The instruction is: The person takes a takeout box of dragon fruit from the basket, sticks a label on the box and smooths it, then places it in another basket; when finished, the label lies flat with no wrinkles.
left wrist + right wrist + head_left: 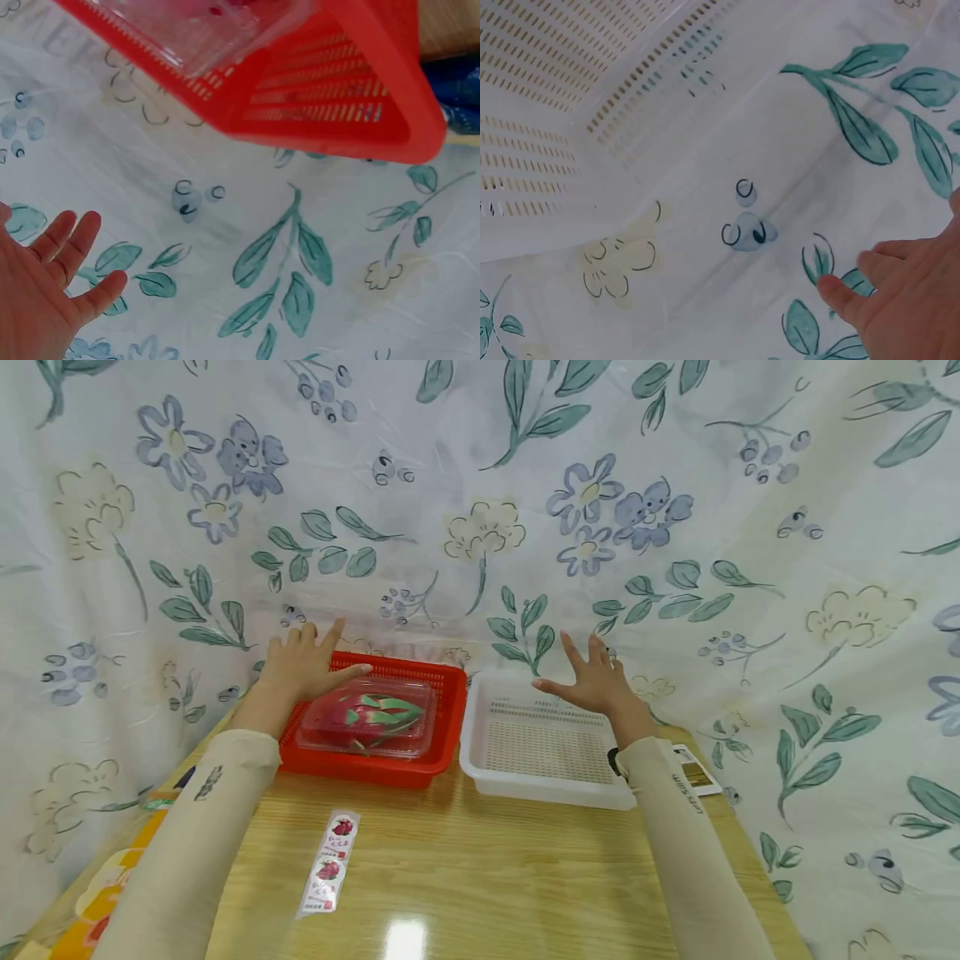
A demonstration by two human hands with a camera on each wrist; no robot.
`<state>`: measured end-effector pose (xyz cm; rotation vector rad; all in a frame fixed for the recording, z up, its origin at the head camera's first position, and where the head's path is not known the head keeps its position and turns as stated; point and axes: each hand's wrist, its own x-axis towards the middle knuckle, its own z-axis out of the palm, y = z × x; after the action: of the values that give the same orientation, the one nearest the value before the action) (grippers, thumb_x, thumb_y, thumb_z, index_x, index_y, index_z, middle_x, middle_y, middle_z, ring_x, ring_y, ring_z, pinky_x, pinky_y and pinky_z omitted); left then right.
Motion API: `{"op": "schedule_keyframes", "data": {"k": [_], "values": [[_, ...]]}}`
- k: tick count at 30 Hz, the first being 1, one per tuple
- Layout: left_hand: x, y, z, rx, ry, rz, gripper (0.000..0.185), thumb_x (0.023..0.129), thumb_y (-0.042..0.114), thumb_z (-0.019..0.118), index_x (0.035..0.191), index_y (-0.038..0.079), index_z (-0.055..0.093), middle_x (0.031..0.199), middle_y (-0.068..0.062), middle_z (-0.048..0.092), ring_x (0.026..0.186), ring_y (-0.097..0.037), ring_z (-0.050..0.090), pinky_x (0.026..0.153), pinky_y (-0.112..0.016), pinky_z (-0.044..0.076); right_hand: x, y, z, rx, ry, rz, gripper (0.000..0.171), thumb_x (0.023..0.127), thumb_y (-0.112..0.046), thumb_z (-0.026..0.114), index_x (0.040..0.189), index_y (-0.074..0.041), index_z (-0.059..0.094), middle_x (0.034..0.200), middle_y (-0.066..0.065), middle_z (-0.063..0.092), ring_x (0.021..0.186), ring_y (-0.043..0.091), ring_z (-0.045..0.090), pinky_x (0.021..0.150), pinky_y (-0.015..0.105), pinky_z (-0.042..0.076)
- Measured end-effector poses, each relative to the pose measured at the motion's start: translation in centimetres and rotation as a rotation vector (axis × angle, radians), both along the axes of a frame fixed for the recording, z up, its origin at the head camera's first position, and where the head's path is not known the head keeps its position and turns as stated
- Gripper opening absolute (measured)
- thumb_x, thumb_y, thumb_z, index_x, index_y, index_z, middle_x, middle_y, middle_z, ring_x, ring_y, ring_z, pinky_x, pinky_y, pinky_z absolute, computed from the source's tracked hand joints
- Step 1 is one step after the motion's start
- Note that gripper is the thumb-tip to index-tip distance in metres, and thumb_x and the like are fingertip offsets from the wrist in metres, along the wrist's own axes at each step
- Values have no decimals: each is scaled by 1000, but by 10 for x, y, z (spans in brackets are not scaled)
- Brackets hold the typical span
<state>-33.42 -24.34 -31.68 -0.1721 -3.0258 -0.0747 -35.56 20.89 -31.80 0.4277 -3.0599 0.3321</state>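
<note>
Both hands hover with fingers spread wide, holding nothing: the left hand [303,662] over the back corner of the red basket [442,727], where the boxed dragon fruit [367,717] lies, the right hand [596,681] above the white basket [472,752] just beside it, seemingly poised to begin

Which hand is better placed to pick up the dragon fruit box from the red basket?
Probably the left hand: it hovers open over the red basket, right beside the clear dragon fruit box. The right hand is open over the white basket, farther away.
</note>
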Motion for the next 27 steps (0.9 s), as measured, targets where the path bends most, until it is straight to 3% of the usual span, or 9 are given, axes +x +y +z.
{"op": "schedule_keyframes", "data": {"k": [5, 12, 18, 22, 27], "values": [[5, -12, -4, 5, -6, 1, 103, 90, 76, 39, 160, 10, 2, 148, -40, 23, 133, -58, 24, 106, -74, 22, 1, -8, -1, -14, -21, 21, 104, 87, -74, 50, 160, -26, -6, 160, 33, 5, 147, 53, 9, 114, 70, 12], [11, -30, -14, 11, -2, 28, 105, 89, 76, 42, 159, 6, 8, 141, -40, 28, 126, -57, 29, 106, -71, 27, 1, -21, -5, -8, -33, 44, 104, 86, -74, 52, 161, -23, 0, 151, 34, 25, 140, 50, 25, 114, 67, 19], [21, -45, -24, -1, 9, 61, 105, 88, 76, 43, 158, 4, 12, 127, -38, 36, 116, -52, 36, 99, -65, 36, -2, -34, -12, -10, -30, 72, 104, 85, -75, 52, 161, -24, 2, 133, 28, 37, 119, 40, 38, 106, 61, 33], [28, -54, -28, 31, -21, 76, 105, 88, 78, 40, 158, 5, 11, 137, -41, 29, 125, -56, 30, 103, -71, 30, -3, -43, -17, 2, -19, 89, 103, 86, -75, 51, 161, -23, 3, 123, 23, 41, 106, 34, 39, 94, 53, 38], [34, -64, -34, 44, -48, 94, 107, 87, 81, 36, 158, 5, 10, 146, -42, 19, 129, -60, 26, 104, -73, 27, -4, -54, -21, -4, -24, 94, 103, 85, -76, 51, 161, -23, 6, 122, 23, 41, 107, 33, 38, 95, 51, 38]]}}
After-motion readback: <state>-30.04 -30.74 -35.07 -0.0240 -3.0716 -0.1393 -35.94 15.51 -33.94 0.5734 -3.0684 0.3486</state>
